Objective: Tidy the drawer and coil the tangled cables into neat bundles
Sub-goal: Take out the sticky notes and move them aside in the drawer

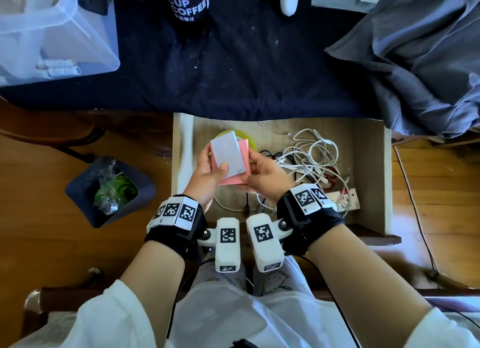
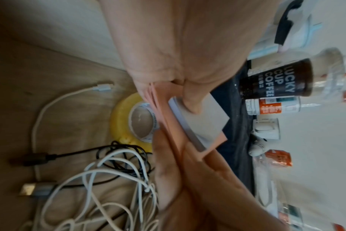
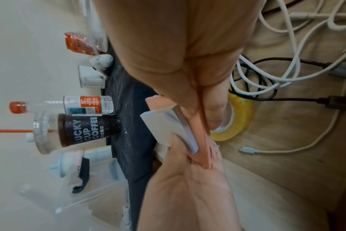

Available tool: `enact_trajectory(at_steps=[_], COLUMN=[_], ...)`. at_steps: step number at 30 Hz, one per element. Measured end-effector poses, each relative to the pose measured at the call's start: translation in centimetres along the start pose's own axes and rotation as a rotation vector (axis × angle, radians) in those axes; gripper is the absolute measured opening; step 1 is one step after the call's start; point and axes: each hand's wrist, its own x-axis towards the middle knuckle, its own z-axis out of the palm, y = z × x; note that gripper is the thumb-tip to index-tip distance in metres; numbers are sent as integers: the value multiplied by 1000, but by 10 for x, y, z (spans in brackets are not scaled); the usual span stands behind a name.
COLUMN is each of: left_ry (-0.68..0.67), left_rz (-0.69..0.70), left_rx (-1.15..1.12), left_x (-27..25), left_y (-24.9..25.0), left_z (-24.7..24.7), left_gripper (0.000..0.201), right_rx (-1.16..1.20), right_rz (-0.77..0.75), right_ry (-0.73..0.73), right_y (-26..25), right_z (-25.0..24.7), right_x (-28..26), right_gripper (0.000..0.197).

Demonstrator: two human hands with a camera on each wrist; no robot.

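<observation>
Both hands hold a small stack of note pads over the open drawer [image 1: 374, 165]: a pale lilac pad [image 1: 228, 152] lies on a pink pad [image 1: 245, 171]. My left hand [image 1: 210, 171] grips the stack's left side, thumb pressed on the lilac pad [image 2: 205, 118]. My right hand [image 1: 262, 173] grips the right edge of the pink pad [image 3: 204, 140]. A tangle of white and black cables [image 1: 309, 160] lies in the drawer to the right of the hands. Under the pads sits a yellow tape roll [image 2: 124, 121].
A dark cloth covers the desk top [image 1: 259, 69], with a coffee cup [image 1: 185, 2] and a clear plastic box [image 1: 52, 35] on it. Grey fabric [image 1: 415, 61] hangs over the drawer's right corner. A dark waste bin [image 1: 109, 191] stands on the floor at left.
</observation>
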Motion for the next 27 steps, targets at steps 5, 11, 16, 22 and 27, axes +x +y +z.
enact_trajectory(at_steps=[5, 11, 16, 22, 27], left_ry=[-12, -47, -54, -149, -115], left_rz=[-65, -104, -93, -153, -152], left_rx=[25, -17, 34, 67, 19], left_x=[5, 1, -2, -3, 0], left_y=[-12, -25, -19, -15, -18], left_z=[-12, -22, -24, -21, -23], left_gripper=[55, 71, 86, 85, 84], right_rx=[-10, 78, 28, 80, 66], right_rz=[96, 151, 103, 95, 106], right_ry=[-29, 12, 49, 150, 159], right_y=[14, 21, 27, 32, 31], right_z=[-5, -3, -6, -7, -6], right_x=[3, 8, 13, 20, 23], right_gripper=[61, 28, 31, 14, 12])
